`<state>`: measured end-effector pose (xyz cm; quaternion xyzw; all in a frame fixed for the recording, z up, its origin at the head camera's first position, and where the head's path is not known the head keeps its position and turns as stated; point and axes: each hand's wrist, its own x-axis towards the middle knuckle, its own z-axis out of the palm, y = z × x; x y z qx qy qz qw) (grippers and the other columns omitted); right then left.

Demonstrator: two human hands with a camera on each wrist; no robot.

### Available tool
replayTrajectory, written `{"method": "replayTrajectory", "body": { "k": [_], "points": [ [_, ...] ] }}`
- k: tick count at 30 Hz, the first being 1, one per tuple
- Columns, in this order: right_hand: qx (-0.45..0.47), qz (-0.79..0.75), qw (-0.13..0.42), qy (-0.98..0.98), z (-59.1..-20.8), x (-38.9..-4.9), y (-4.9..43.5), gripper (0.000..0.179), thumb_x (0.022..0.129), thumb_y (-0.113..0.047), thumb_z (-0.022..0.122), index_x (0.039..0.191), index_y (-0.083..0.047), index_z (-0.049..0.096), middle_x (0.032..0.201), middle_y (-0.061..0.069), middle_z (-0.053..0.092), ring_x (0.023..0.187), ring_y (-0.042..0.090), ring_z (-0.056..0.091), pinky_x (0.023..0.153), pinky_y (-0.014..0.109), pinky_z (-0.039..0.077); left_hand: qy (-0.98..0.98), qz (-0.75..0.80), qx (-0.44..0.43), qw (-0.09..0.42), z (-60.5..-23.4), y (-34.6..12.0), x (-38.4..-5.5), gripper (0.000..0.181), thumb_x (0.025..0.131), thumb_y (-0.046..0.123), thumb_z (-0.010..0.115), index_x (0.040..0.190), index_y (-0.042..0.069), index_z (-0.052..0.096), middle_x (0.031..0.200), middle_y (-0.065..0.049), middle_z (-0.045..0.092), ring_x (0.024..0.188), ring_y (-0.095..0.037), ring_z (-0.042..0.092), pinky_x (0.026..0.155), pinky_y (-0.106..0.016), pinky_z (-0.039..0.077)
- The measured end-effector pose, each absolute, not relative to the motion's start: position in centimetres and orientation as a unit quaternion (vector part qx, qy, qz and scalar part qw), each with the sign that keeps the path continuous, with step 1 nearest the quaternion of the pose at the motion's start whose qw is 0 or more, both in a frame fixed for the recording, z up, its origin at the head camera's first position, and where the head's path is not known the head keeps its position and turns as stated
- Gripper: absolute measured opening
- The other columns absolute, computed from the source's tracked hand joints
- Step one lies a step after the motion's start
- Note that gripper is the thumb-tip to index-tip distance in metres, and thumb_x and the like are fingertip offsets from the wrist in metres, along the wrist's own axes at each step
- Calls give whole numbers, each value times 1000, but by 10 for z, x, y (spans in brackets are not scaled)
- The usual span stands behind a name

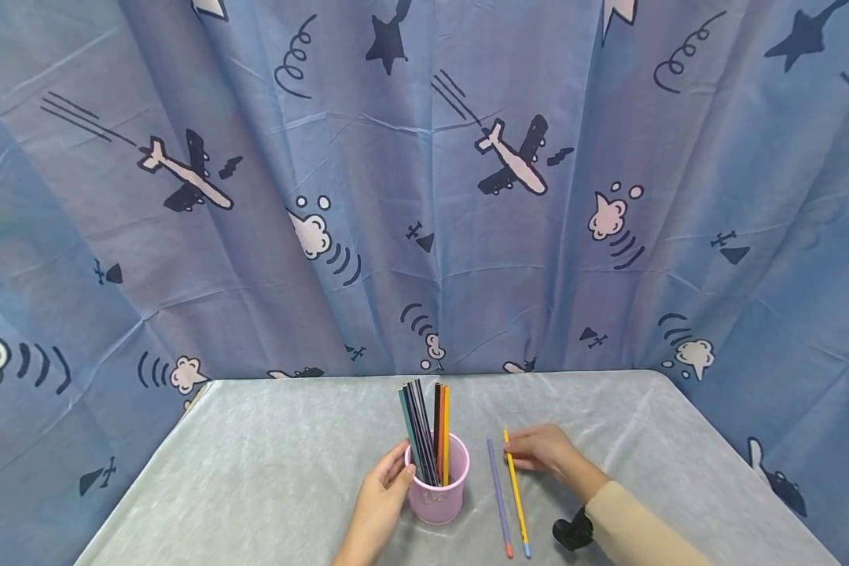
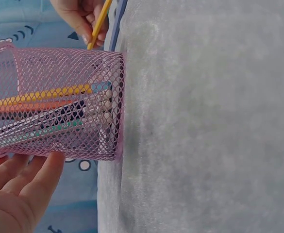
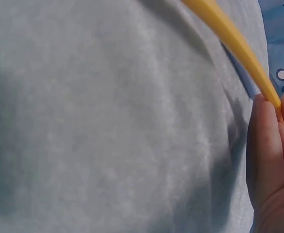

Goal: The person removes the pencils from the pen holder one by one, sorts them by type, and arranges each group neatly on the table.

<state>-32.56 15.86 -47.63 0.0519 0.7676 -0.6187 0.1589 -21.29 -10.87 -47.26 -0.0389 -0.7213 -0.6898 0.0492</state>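
A pink mesh pencil cup [image 1: 435, 503] stands upright on the table and holds several pencils [image 1: 424, 432] in dark, teal, orange and yellow. My left hand [image 1: 382, 495] holds the cup's left side near the rim, its thumb and fingers curved about the wall. In the left wrist view the fingertips [image 2: 54, 162] touch the mesh. To the cup's right, my right hand [image 1: 545, 450] pinches a yellow pencil [image 1: 516, 495] near its upper end, between thumb and fingers. A purple pencil [image 1: 498, 499] lies just left of it, roughly parallel.
Pale grey cloth covers the table [image 1: 276, 456]. A small black object [image 1: 573, 531] sits by the right sleeve [image 1: 637, 527]; its kind is unclear. Behind the table hangs a blue patterned curtain [image 1: 396, 299].
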Motion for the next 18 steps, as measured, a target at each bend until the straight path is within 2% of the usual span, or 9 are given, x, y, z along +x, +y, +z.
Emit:
{"method": "replayTrajectory", "body": {
  "k": [18],
  "points": [
    [97, -555, 133, 815, -481, -331, 154, 26, 83, -1, 76, 103, 14, 68, 70, 1, 67, 63, 6, 63, 60, 21, 62, -721, -691, -37, 46, -473, -109, -213, 51, 102, 12, 53, 144, -13, 40, 144, -34, 47, 136, -44, 47, 112, -46, 44]
  ]
}}
